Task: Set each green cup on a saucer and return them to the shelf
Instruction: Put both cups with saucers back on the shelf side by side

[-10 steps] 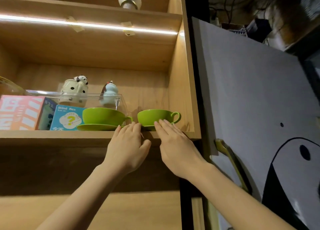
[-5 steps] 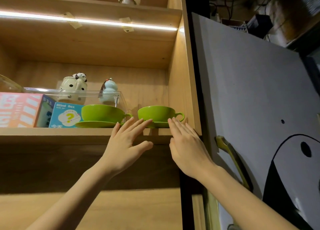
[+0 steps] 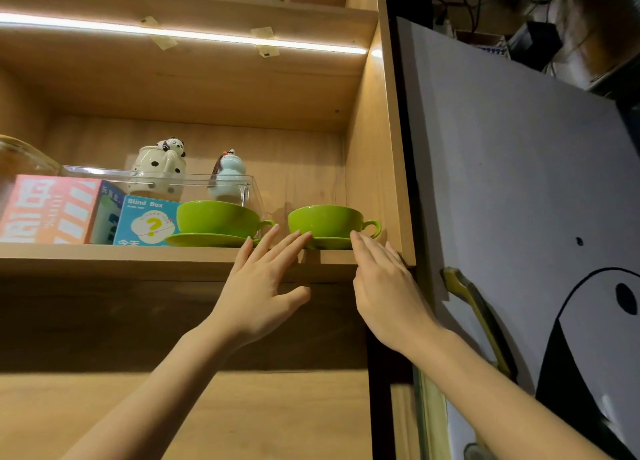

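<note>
Two green cups stand on green saucers on the wooden shelf (image 3: 104,257). The left cup (image 3: 216,217) rests on its saucer (image 3: 204,240), handle to the right. The right cup (image 3: 325,221) sits on its saucer (image 3: 330,243) near the shelf's right wall, handle to the right. My left hand (image 3: 263,283) is flat with fingers spread, its fingertips at the shelf edge between the two cups. My right hand (image 3: 384,286) is flat too, fingertips touching the right saucer's front rim. Neither hand holds anything.
Behind and left of the cups are a blue "Blind Box" carton (image 3: 145,220), a pink box (image 3: 48,210), a clear tray (image 3: 194,182), a spotted panda jar (image 3: 161,170) and a pale blue figurine (image 3: 227,175). An open cabinet door (image 3: 519,182) with a brass handle (image 3: 474,307) hangs at right.
Both hands have slid apart and eased back from the right cup's saucer. The left hand's fingers have spread. The cup and saucer sit a little farther right and deeper on the shelf.
</note>
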Action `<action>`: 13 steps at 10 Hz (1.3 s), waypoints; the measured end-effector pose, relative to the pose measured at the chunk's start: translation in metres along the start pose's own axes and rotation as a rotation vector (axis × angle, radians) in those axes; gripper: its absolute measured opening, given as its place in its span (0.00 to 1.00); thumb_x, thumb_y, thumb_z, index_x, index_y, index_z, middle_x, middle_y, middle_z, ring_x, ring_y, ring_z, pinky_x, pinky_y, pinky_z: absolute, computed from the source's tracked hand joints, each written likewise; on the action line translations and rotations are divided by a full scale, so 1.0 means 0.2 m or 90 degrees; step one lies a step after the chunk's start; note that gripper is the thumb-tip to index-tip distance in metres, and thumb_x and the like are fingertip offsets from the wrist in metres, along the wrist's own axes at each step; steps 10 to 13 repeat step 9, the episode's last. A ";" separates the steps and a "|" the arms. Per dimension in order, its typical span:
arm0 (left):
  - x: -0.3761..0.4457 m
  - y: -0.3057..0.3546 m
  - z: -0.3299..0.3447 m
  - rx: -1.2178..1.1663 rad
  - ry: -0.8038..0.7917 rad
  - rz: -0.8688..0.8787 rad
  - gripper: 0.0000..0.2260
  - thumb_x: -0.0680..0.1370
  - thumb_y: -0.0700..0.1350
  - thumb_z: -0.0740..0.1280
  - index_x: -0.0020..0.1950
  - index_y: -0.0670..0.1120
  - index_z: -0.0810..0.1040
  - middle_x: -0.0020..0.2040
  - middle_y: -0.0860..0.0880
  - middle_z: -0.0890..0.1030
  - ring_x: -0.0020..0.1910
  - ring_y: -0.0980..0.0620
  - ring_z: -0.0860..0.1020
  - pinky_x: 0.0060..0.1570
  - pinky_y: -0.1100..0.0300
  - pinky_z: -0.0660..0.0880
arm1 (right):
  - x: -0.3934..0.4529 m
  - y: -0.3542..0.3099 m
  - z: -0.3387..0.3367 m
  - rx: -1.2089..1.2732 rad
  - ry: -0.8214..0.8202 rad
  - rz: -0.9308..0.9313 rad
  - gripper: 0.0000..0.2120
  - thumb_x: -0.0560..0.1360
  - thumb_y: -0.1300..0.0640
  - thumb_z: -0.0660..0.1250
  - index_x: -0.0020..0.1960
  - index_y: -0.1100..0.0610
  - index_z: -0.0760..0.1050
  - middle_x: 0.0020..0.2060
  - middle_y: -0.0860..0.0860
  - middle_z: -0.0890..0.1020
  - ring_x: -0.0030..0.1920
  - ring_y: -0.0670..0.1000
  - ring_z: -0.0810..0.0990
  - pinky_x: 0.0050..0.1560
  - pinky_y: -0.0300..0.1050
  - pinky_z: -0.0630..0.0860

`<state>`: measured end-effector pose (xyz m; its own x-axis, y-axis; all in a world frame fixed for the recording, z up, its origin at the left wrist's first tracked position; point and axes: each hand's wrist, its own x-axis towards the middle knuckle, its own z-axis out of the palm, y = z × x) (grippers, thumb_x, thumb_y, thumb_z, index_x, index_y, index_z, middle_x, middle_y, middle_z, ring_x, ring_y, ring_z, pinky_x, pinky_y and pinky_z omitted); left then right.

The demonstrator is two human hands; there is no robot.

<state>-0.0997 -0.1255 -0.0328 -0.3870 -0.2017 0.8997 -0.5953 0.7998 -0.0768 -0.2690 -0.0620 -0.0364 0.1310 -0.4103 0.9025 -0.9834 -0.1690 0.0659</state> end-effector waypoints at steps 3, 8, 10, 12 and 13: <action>-0.02 -0.02 -0.01 0.142 -0.041 0.026 0.34 0.65 0.63 0.45 0.67 0.63 0.32 0.70 0.62 0.36 0.71 0.58 0.32 0.70 0.57 0.31 | -0.01 -0.01 -0.05 0.168 -0.020 0.034 0.26 0.80 0.62 0.50 0.75 0.51 0.47 0.76 0.46 0.52 0.72 0.41 0.42 0.69 0.37 0.41; -0.15 0.26 -0.54 0.013 -0.330 -0.158 0.26 0.73 0.51 0.66 0.70 0.51 0.66 0.70 0.49 0.70 0.67 0.49 0.69 0.65 0.58 0.64 | -0.26 -0.24 -0.64 0.358 -0.163 0.064 0.30 0.71 0.55 0.68 0.71 0.48 0.63 0.64 0.47 0.76 0.65 0.45 0.73 0.68 0.46 0.68; -0.27 0.28 -0.60 -0.130 -0.223 -0.180 0.20 0.72 0.48 0.68 0.64 0.49 0.73 0.61 0.47 0.78 0.59 0.50 0.76 0.61 0.56 0.71 | -0.55 -0.31 -0.91 0.539 -0.031 -0.055 0.28 0.62 0.50 0.73 0.61 0.42 0.72 0.53 0.43 0.83 0.56 0.41 0.80 0.55 0.33 0.76; -0.27 0.28 -0.60 -0.130 -0.223 -0.180 0.20 0.72 0.48 0.68 0.64 0.49 0.73 0.61 0.47 0.78 0.59 0.50 0.76 0.61 0.56 0.71 | -0.55 -0.31 -0.91 0.539 -0.031 -0.055 0.28 0.62 0.50 0.73 0.61 0.42 0.72 0.53 0.43 0.83 0.56 0.41 0.80 0.55 0.33 0.76; -0.27 0.28 -0.60 -0.130 -0.223 -0.180 0.20 0.72 0.48 0.68 0.64 0.49 0.73 0.61 0.47 0.78 0.59 0.50 0.76 0.61 0.56 0.71 | -0.55 -0.31 -0.91 0.539 -0.031 -0.055 0.28 0.62 0.50 0.73 0.61 0.42 0.72 0.53 0.43 0.83 0.56 0.41 0.80 0.55 0.33 0.76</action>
